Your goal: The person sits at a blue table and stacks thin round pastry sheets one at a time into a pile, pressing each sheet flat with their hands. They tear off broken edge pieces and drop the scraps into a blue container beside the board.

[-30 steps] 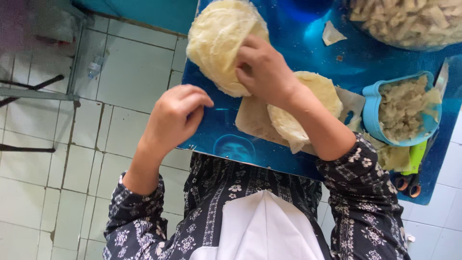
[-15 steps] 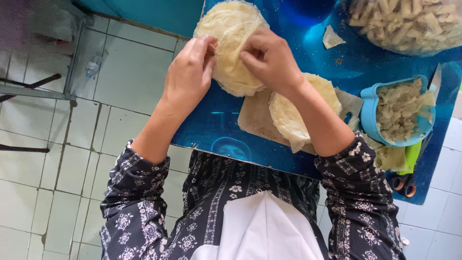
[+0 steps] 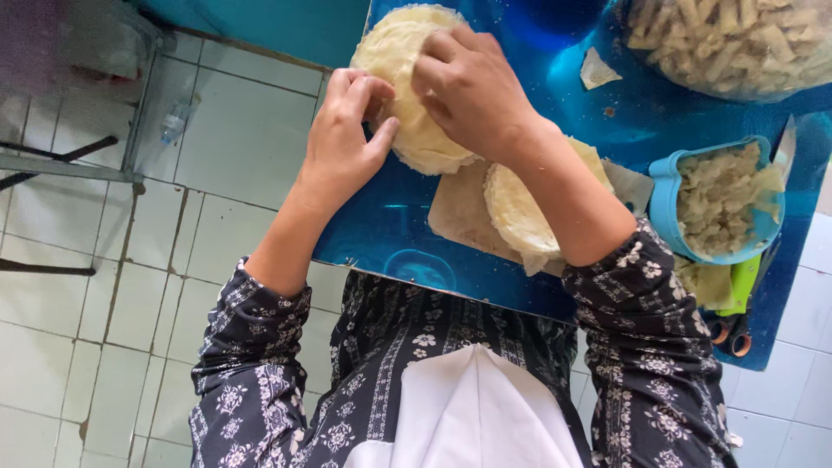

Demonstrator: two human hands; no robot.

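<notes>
Pale wrapper stack (image 3: 407, 61) pinched by left hand (image 3: 342, 143), right hand (image 3: 472, 87); second stack (image 3: 520, 212), one bowl (image 3: 663, 204)

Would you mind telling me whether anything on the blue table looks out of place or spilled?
A torn scrap of wrapper lies loose on the blue table, apart from the stack both hands are touching. A few crumbs sit beside it. The wooden board lies askew to the table edge. Nothing else stands out.

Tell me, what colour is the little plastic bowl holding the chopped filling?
The small plastic bowl is light blue, seen best in the head view, right of the hands.
</notes>
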